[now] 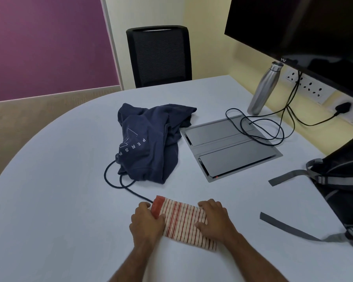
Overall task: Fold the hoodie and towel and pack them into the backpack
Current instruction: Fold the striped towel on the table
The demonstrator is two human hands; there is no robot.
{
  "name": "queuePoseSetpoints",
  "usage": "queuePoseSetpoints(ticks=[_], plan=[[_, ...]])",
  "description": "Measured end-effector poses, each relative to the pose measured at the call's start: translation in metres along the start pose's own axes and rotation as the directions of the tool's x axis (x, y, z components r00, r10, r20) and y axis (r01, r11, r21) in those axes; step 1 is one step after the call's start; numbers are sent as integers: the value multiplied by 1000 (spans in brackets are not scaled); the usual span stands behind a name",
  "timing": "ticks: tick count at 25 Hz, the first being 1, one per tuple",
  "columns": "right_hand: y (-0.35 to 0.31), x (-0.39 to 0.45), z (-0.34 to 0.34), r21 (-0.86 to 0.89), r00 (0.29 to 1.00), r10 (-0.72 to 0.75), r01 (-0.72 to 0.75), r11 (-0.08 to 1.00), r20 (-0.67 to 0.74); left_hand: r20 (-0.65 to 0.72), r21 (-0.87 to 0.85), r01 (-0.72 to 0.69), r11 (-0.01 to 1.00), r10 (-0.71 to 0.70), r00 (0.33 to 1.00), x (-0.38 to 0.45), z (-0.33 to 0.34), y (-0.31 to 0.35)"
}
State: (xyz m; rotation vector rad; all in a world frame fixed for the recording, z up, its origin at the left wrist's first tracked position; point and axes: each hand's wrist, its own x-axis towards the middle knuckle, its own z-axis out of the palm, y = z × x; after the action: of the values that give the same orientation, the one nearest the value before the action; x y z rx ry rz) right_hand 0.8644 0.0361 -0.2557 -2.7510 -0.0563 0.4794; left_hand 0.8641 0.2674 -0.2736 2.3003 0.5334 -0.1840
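- Towel (183, 220) lay folded small on the tabletop (59, 180), near edge.
- Left hand (146, 220) gripped its left end, thumb on top.
- Right hand (214, 217) pressed flat on its right end, fingers spread, grasping nothing.
- Hoodie (149, 143) sat crumpled behind the towel, unfolded.
- Backpack (342, 180) lay at far right.

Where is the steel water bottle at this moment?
In the head view the steel water bottle stands upright at the far right of the table, under the black screen and beside the wall sockets.
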Motion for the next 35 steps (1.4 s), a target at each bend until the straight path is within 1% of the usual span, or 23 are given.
queuePoseSetpoints(ticks=[4,8,12,14,17,21,24,28,31,35], plan=[[0,-12,-4,56,987,160,-161,985,16,121,114,101,988,-115,986,-2,-7,15],[3,-26,-3,137,959,274,-281,950,71,207,159,91,983,-123,971,-11,-6,23],[13,-45,-9,219,920,374,-392,894,118,272,143,-31,989,-9,962,-23,-4,25],[18,-57,-11,225,900,414,-435,872,138,307,140,-114,984,66,949,-30,-2,28],[30,-79,-12,259,870,475,-494,830,136,356,111,-219,969,167,920,-43,3,44],[58,-116,-19,407,811,576,-563,719,102,440,39,-295,955,248,863,-59,17,80],[82,-146,-29,547,745,663,-585,599,70,491,11,-344,939,295,820,-72,35,112],[120,-178,-42,701,659,751,-555,448,42,540,-14,-435,900,373,755,-91,67,156],[156,-190,-50,760,620,784,-524,383,33,559,-6,-495,869,413,719,-104,96,188],[199,-200,-60,790,584,811,-509,341,26,579,18,-534,846,426,695,-118,137,221]])
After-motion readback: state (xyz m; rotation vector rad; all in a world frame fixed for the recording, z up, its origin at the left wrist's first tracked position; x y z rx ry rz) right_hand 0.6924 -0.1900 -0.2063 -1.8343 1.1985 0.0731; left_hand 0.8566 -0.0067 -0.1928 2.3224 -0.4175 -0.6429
